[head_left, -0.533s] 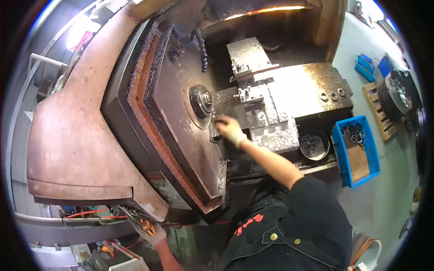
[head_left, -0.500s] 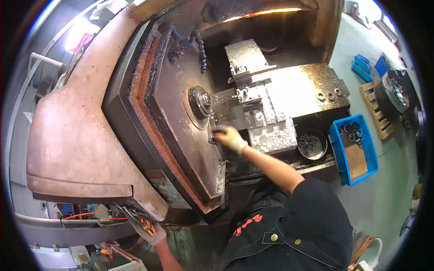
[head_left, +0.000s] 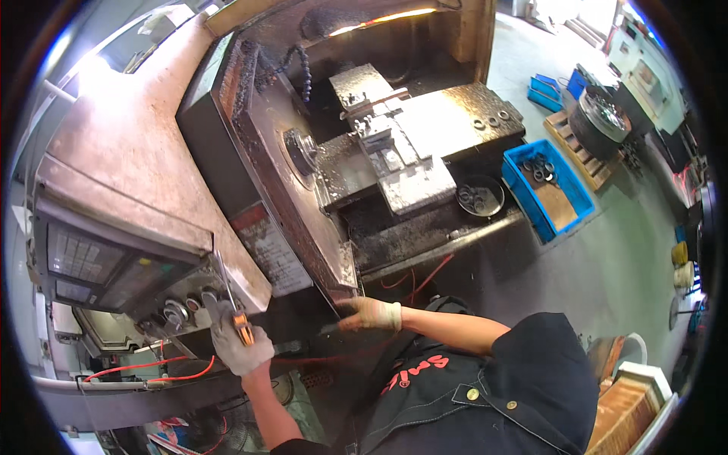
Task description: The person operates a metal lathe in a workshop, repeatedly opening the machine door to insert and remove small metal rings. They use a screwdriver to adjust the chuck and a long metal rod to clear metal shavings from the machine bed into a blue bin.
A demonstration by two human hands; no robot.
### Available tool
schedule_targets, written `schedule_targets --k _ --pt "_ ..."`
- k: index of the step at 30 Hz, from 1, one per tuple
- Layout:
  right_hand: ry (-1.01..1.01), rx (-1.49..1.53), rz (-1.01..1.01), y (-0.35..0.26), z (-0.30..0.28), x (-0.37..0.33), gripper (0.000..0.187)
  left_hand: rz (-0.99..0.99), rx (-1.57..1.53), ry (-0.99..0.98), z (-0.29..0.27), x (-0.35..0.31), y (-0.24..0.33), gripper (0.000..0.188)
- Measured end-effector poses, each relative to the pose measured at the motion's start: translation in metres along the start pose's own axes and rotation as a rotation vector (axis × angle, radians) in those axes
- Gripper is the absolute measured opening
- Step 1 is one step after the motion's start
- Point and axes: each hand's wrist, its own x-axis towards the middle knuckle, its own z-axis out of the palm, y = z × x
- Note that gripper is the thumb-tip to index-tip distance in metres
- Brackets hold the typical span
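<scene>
My left hand (head_left: 241, 345), in a pale glove, is closed around a hand tool (head_left: 243, 331) with an orange body and a long thin metal part pointing up. It is beside the knobs (head_left: 176, 311) under the control panel (head_left: 91, 258) of a lathe. My right hand (head_left: 368, 313), also gloved, is at the lower corner of the machine's sliding door (head_left: 341, 265). Its fingers are smeared, so whether they grip the door edge or a small piece is unclear. The chuck (head_left: 302, 150) is up beyond the door, apart from both hands.
On the machine bed, the tool slide (head_left: 413, 186) carries metal chips, and three rings (head_left: 493, 121) sit at the bed's right end. A round pan (head_left: 481, 197) and a blue bin (head_left: 550, 189) hold more rings. A pallet (head_left: 572, 148) stands at the right. Red hoses (head_left: 152, 379) hang at lower left.
My right hand has drawn back from beside the chuck to the door's lower corner. My left hand, still with the orange tool, has come up to the panel knobs. The view has shifted.
</scene>
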Motion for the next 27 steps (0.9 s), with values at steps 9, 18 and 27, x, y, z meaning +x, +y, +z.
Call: schedule_targets --k 9,18,27 --pt "0.275 0.090 -0.046 -0.003 0.024 -0.025 0.056 -0.375 -0.852 -0.170 0.015 -0.109 0.030 0.069" --pt "0.284 0.263 -0.151 0.021 -0.037 -0.100 0.044 -0.690 -1.201 -0.602 0.089 -0.262 0.080 0.030" --pt "0.417 0.174 -0.053 0.014 -0.123 -0.202 0.037 0.083 -1.083 -0.604 0.079 -0.177 0.218 0.035"
